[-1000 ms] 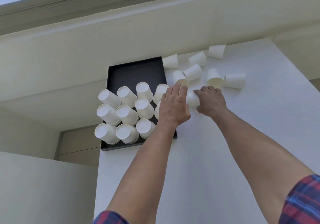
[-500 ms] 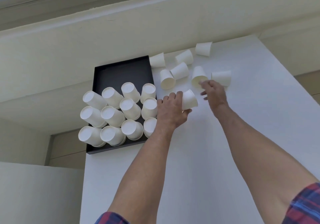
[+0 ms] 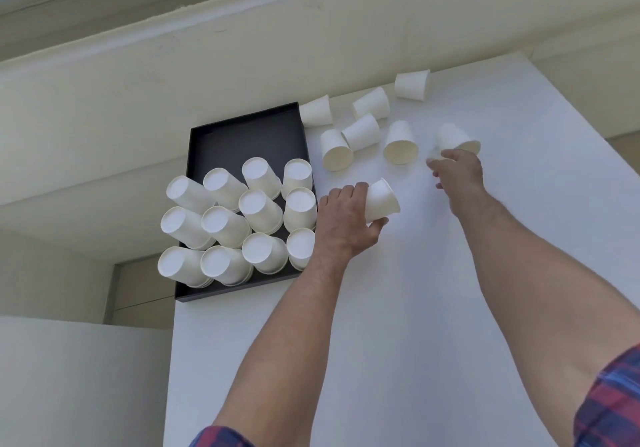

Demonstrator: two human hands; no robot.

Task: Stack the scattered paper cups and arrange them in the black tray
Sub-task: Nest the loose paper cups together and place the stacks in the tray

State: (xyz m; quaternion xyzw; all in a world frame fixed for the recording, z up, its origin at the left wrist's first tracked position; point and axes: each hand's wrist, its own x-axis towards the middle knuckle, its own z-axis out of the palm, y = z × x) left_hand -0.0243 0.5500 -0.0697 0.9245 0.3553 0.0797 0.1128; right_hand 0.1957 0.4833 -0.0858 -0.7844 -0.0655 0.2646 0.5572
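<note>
Reaching across the white table (image 3: pixel 450 308), we see one black tray (image 3: pixel 242 135) at its left edge holding twelve upside-down cup stacks (image 3: pixel 256 211). Our left hand (image 3: pixel 346 225) grips one cup (image 3: pixel 381 199), fingers curled round it, just right of the tray. Our right hand (image 3: pixel 457 173) touches another lying cup (image 3: pixel 455 140); its grip we cannot tell. Five more loose cups (image 3: pixel 400 143) lie scattered near the far edge.
</note>
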